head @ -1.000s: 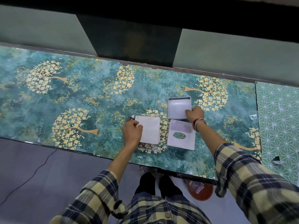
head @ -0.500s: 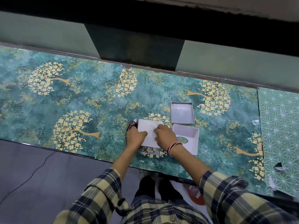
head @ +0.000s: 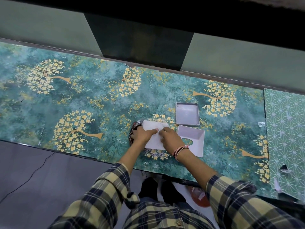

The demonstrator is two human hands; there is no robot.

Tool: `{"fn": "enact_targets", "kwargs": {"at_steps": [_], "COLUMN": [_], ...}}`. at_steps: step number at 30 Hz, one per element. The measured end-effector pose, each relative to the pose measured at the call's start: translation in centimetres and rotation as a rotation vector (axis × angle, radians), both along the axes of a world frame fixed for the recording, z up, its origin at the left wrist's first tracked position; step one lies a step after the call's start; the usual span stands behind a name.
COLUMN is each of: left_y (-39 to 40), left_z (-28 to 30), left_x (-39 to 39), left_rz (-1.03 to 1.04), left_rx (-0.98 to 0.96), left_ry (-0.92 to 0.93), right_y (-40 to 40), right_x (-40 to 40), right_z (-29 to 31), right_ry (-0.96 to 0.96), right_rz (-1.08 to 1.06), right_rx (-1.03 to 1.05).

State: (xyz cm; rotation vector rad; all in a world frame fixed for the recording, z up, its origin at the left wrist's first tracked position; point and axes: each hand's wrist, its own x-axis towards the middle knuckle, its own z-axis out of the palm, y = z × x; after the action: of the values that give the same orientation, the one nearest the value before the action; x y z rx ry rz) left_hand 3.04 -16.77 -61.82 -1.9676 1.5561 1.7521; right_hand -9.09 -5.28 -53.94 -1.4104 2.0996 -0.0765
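Note:
A flat white tissue pack point(head: 154, 126) lies on the table's near middle, on a dark patterned wrapper point(head: 134, 127) that shows at its left. My left hand point(head: 142, 134) holds the pack's left side, its forefinger stretched across the top. My right hand point(head: 170, 139) lies on the pack's right side with bent fingers, their tips pinching the top close to my left forefinger. Right of the pack stands a white square box top point(head: 200, 139) with an oval hole. A grey square tray point(head: 187, 113) stands behind it.
The table point(head: 99, 103) has a green cover with golden trees, and a green geometric sheet point(head: 285, 129) lies at its right end. A wall runs close behind. Under the near edge are my feet, an orange object point(head: 200, 198) and a cable point(head: 29, 177) on the grey floor.
My right hand left the grey tray and came down-left onto the white pack, meeting my left hand there. The left hand stayed at the pack's left side and stretched a finger over it.

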Motion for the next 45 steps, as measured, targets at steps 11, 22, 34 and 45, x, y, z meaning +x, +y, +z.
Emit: {"fn": "enact_targets", "kwargs": {"at_steps": [11,22,34,45], "left_y": [1.4,1.0,1.9,4.4], "left_z": [5.4,5.7,9.5,14.0], "left_x": [-1.4,-1.1,0.2,-2.6], "left_rz": [0.103,0.170,0.126,0.080], "left_rx": [-0.098,0.031,0.038,0.191], "left_ry": [-0.040,0.062,0.395,0.628], "right_y": [0.3,0.3,1.5,3.2], "right_x": [0.0,-0.2,-2.0,-4.3], "right_z": [-0.1,0.4,3.5,7.7], "right_ry": [-0.031,-0.046,-0.212,-1.263], "right_rz": [-0.051,-0.057,-0.682,-1.159], "right_rx": [-0.041,-0.037,-0.479,-0.271]}}
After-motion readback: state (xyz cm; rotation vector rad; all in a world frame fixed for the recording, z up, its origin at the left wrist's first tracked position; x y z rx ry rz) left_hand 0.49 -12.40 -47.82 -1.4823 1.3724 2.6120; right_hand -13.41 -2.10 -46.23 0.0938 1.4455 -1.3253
